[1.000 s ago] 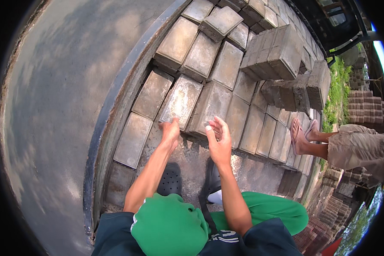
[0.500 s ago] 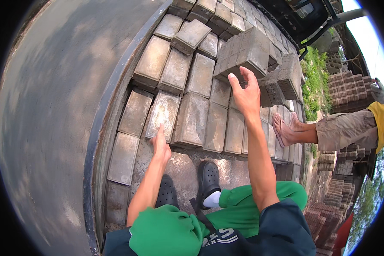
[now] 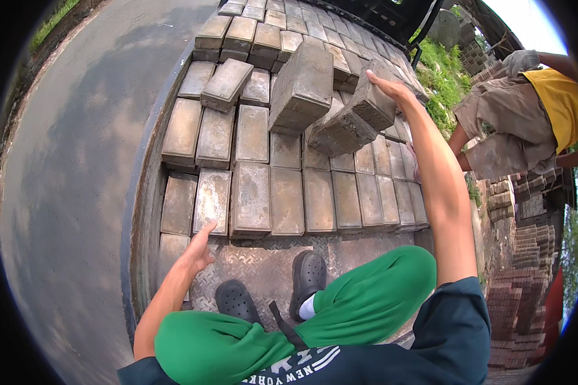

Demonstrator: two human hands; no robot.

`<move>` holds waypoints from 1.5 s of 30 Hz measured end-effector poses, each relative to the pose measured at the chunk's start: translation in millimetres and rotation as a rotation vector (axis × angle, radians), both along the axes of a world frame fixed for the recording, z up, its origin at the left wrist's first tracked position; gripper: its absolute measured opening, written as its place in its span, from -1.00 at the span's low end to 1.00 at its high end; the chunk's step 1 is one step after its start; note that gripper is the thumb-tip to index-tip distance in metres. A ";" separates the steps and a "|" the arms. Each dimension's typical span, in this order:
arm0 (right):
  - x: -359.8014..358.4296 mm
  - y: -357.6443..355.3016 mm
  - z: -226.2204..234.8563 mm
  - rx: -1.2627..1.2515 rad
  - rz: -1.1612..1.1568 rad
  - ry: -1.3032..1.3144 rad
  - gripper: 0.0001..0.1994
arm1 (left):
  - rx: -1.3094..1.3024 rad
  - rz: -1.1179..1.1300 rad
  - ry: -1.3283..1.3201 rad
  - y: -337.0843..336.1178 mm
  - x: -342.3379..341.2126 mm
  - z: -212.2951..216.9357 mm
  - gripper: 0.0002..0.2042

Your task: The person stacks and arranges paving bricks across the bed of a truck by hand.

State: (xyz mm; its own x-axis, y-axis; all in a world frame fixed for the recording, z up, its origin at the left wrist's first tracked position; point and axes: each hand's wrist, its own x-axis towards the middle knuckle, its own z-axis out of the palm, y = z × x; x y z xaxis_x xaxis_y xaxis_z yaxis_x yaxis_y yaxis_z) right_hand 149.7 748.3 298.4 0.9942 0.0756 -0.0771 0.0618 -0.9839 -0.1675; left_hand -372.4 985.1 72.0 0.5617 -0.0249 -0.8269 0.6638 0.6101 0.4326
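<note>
Near the front left of the stacked concrete paving blocks point(image 3: 252, 197), my left hand point(image 3: 198, 251) is open, with a fingertip at the near edge of a sunlit block point(image 3: 212, 200). My right hand point(image 3: 392, 88) reaches far forward, fingers outstretched against the upper right of a tilted grey block pair point(image 3: 374, 99); some of its fingers are hidden. That pair leans on top of the layer. Left of it, a thick stack of blocks point(image 3: 304, 86) stands higher than its neighbours. Another loose block point(image 3: 227, 83) lies askew farther left.
Under my dark clogs point(image 3: 309, 276) is a patterned metal truck bed point(image 3: 263, 256), bordered on the left by a raised side rail point(image 3: 149, 167). A person in khaki shorts point(image 3: 504, 122) and gloves is at the right. Beyond them are more piled pavers point(image 3: 520, 282). A road point(image 3: 77, 192) runs along the left.
My right hand has moved forward and right onto the tilted blocks. My left hand has drawn slightly back toward the block's near edge. The view has shifted right, and the other person is now bent lower.
</note>
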 end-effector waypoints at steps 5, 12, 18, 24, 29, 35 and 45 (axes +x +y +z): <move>-0.8 7.6 -28.3 0.474 -0.254 0.211 0.49 | 0.668 -0.435 -0.113 35.4 55.8 114.3 -0.07; -33.7 -20.4 -38.2 0.918 -0.252 0.010 0.08 | 1.479 -0.534 -0.689 -58.6 271.0 232.5 -0.26; -39.8 -59.9 -42.5 1.393 -0.190 0.293 -0.26 | 1.529 -0.589 -0.500 -143.8 458.2 250.1 -0.03; -119.4 -41.5 -40.2 0.779 -0.071 0.031 0.08 | 1.638 -0.639 -0.258 -179.7 521.8 236.5 0.32; -127.9 -43.9 -9.5 0.505 0.126 0.046 0.16 | 1.615 -0.644 -0.124 -203.1 523.9 248.3 0.41; -105.1 -46.0 -37.5 0.788 0.203 -0.001 0.09 | 1.592 -0.677 -0.005 -214.6 524.9 249.8 0.34; -129.4 -19.9 -45.8 0.774 0.344 -0.286 0.13 | 1.592 -0.663 -0.238 -192.5 483.1 262.6 0.29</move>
State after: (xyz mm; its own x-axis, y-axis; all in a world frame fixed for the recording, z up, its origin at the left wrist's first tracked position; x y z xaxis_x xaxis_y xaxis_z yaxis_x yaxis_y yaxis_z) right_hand 20.3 728.4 252.6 0.8804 0.3009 0.3667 0.4738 -0.5207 -0.7102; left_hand 110.7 792.6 334.6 0.8968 0.4055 -0.1773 0.4419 -0.7997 0.4063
